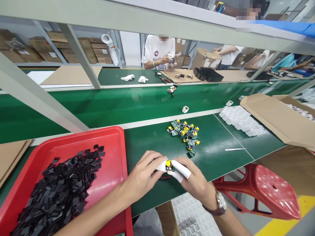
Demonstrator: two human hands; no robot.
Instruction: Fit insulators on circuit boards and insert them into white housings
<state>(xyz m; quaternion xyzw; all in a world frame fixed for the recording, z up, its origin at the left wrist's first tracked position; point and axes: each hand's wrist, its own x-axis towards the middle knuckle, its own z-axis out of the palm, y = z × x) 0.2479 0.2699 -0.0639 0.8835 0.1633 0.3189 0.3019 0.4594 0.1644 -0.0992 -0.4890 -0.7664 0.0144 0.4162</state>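
Circuit board (168,164) between opposing fingers (181,168)

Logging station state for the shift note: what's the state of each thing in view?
Left hand: pinching small circuit board with yellow part.
Right hand: pinching the same board, white finger cots on.
Red plastic tray: heaped with black square chips.
Brown cardboard box: flaps open.
Loose green circuit boards: piled, untouched.

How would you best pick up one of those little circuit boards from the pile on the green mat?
Probably from above, pinching the green board's two thin edges. The stray circuit board at the pile's near end lies nearly apart, so fingers can get round it; the yellow parts stick up in the way.
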